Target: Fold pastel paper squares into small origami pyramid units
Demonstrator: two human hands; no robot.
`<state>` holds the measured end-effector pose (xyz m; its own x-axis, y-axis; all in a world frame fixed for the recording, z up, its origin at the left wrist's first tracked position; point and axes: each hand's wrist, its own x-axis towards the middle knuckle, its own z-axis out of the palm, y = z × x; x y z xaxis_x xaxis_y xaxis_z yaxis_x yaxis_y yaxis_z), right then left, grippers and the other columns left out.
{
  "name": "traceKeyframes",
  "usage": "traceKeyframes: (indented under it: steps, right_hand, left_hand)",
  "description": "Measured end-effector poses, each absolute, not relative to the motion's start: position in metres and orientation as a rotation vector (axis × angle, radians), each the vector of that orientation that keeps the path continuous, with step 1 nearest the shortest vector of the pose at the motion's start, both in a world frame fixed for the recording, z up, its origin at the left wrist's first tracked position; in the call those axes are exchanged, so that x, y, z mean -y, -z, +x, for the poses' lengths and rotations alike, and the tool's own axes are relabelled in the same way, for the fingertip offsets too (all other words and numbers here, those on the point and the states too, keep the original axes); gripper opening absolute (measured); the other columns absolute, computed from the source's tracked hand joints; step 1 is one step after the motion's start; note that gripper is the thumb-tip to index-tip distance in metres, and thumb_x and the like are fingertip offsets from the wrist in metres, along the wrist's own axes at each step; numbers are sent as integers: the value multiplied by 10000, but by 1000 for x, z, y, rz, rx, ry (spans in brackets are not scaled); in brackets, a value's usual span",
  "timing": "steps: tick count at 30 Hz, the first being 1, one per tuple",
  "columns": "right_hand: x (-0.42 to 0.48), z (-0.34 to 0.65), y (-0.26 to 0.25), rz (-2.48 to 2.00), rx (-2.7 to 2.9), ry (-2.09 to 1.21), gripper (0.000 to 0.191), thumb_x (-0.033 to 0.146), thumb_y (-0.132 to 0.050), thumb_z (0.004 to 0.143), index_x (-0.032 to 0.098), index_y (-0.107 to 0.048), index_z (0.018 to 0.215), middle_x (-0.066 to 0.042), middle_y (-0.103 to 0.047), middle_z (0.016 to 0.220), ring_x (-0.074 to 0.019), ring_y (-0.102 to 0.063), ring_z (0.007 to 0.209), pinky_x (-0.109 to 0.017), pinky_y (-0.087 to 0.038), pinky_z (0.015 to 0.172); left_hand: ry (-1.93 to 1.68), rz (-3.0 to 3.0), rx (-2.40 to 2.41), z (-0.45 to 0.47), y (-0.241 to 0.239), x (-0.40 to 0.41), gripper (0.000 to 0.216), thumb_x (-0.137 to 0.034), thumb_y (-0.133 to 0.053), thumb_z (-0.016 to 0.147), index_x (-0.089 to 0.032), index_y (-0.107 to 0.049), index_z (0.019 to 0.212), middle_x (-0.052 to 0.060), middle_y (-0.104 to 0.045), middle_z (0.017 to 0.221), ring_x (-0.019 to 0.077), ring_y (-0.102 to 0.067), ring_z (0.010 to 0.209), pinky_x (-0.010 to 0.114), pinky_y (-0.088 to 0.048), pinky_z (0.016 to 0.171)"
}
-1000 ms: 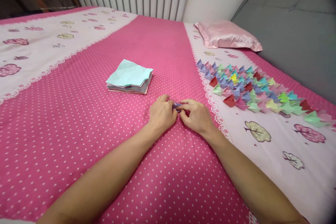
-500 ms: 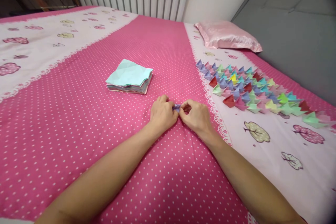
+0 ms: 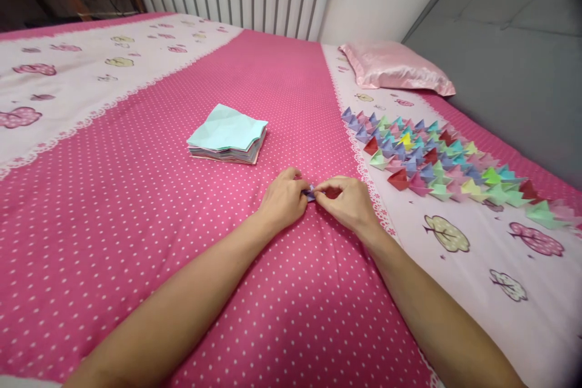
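left hand, right hand pinch purple paper; gap to stack edge.

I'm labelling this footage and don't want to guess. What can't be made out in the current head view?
All in the head view:
- Purple paper: full shape, largely covered by the left hand and right hand.
- Paper stack: faces of the lower sheets, hidden under the top sheet.
- Folded paper pieces: exact count, nearer ones overlap those behind.
- Grey panel: full extent, cut off by the right edge.
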<state>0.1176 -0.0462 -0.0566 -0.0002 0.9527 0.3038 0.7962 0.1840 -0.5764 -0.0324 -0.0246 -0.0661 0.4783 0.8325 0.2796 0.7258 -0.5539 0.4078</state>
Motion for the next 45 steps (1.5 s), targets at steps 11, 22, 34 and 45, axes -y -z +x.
traceKeyframes:
  steps: [11, 22, 34, 45]
  right_hand:
    - [46, 112, 60, -1689, 1782, -236, 160, 276, -610, 688, 224, -754, 737, -21, -712, 720, -157, -614, 597, -276, -463, 607]
    - [50, 107, 59, -1729, 1713, -425, 155, 178, -589, 624, 213, -670, 751, 16, -705, 686, -138, -637, 555, -245, -476, 573]
    - [49, 109, 59, -1734, 1893, -234, 171, 229, -569, 674, 216, -692, 793, -20, -713, 766, -179, -644, 679, -284, -469, 652]
    - [49, 105, 64, -1748, 1843, -253, 107, 241, -580, 676, 226, -672, 727, -4, -701, 709, -169, -637, 640, -260, -455, 598]
  left_hand:
    - [-699, 2426, -1374, -28, 73, 21, 227, -200, -498, 771, -150, -713, 827, 86, -622, 886, 200, -576, 863, 320, -469, 807]
    - [-653, 2317, -1550, -23, 69, 25, 215, -180, -535, 743, -184, -730, 833, 67, -626, 866, 198, -576, 851, 299, -465, 756]
    - [-671, 2357, -1481, -25, 67, 28, 269, -137, -506, 761, -203, -723, 905, 55, -633, 871, 188, -587, 792, 292, -457, 703]
    - [-749, 2320, -1363, -26, 72, 24, 264, -91, -500, 747, -162, -730, 855, 72, -603, 809, 178, -569, 782, 293, -461, 731]
